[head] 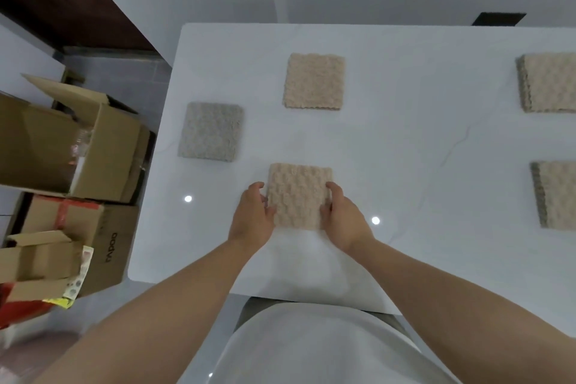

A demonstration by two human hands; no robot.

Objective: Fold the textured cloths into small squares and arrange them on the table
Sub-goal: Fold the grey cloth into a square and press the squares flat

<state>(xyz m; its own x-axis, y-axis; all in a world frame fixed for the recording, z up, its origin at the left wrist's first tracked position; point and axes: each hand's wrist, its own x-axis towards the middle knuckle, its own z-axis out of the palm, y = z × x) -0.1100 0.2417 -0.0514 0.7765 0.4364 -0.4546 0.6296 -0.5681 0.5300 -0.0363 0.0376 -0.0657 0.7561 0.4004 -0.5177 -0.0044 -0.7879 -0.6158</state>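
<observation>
A peach textured cloth (297,195), folded into a small square, lies on the white table (405,140) near its front edge. My left hand (252,218) grips its left side and my right hand (341,217) grips its right side, fingers curled over the edges. Another peach folded square (314,81) lies farther back. A grey folded square (211,131) sits at the left. Two beige folded stacks lie at the right edge, the far stack (548,82) and the near stack (556,195), both cut off by the frame.
Open cardboard boxes (71,146) stand on the floor left of the table, with more boxes (78,246) below them. A dark wooden panel (56,0) is at the upper left. Two light reflections show on the tabletop.
</observation>
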